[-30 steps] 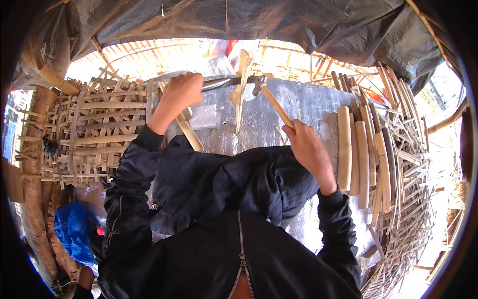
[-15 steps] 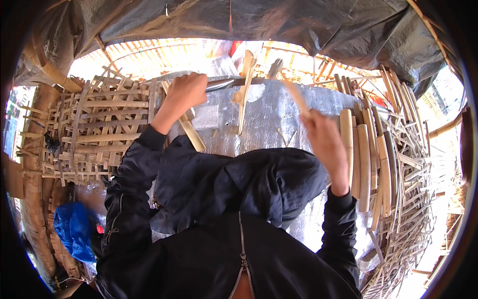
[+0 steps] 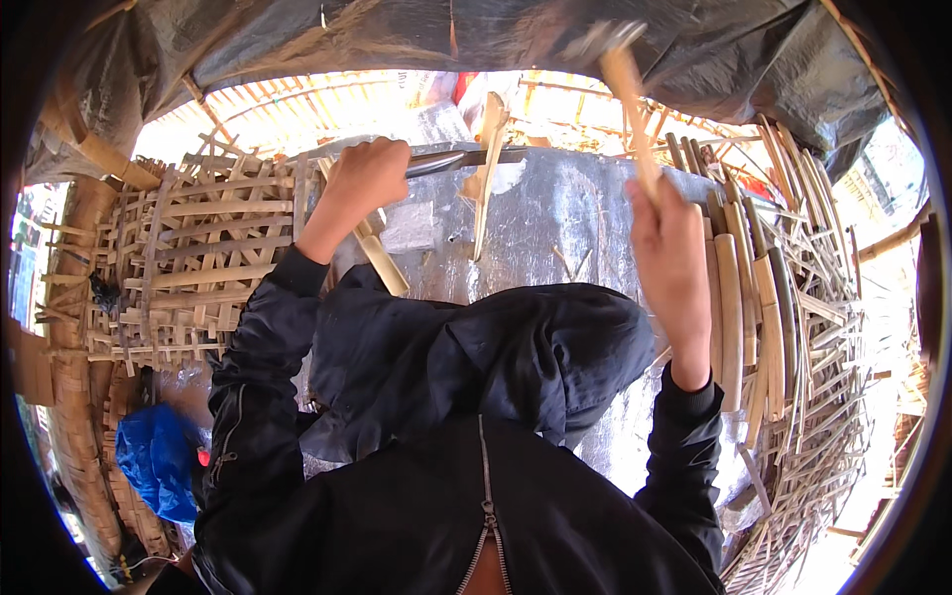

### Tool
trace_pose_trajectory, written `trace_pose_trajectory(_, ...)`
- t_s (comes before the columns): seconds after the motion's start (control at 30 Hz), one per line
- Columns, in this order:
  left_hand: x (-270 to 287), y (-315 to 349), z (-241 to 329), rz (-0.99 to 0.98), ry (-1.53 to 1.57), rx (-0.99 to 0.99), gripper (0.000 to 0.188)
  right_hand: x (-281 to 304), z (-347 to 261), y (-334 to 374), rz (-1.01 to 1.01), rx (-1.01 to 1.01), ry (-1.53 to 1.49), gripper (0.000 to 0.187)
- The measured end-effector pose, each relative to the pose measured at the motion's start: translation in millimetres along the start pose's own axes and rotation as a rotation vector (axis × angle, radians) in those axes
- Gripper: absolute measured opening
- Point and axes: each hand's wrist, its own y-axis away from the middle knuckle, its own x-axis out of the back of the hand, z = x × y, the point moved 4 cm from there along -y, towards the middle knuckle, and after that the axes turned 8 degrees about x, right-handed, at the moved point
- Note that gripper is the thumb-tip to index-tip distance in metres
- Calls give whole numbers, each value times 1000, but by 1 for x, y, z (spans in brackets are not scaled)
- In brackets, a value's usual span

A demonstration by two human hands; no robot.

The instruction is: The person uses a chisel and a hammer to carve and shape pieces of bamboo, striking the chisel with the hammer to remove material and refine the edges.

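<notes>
My left hand is closed in a fist round the handle end of a long dark-bladed knife. Its blade points right and crosses a pale split piece of bamboo, which stands roughly upright at the far part of the grey sheet. Whether the blade is sunk into the bamboo or only crosses it, I cannot tell. Raised at the right, my right hand grips the wooden handle of a hammer. The hammer's metal head is blurred, high above the bamboo and against the dark tarp.
Cut bamboo lengths lie at the right beside a heap of thin strips. Woven bamboo lattice stands at the left, near a half-round bamboo piece. A blue plastic bag lies lower left. Black tarp hangs across the far side.
My right hand has swung the hammer up and away from the bamboo, slightly to the right. My left hand and the knife have stayed nearly in place.
</notes>
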Motion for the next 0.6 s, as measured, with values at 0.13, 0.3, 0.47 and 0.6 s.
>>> trace_pose_trajectory(0.13,1,2,7,67,17,-46,15,-22,9,-2,78,-15,1,24)
trace_pose_trajectory(0.3,-1,-4,5,-25,-10,-1,16,-68,60,50,-208,109,157,23)
trace_pose_trajectory(0.47,-8,-1,-11,-26,2,38,21,-15,3,10,-112,6,69,24)
trace_pose_trajectory(0.6,-3,-2,-3,-66,10,48,20,-36,0,4,65,135,33,22)
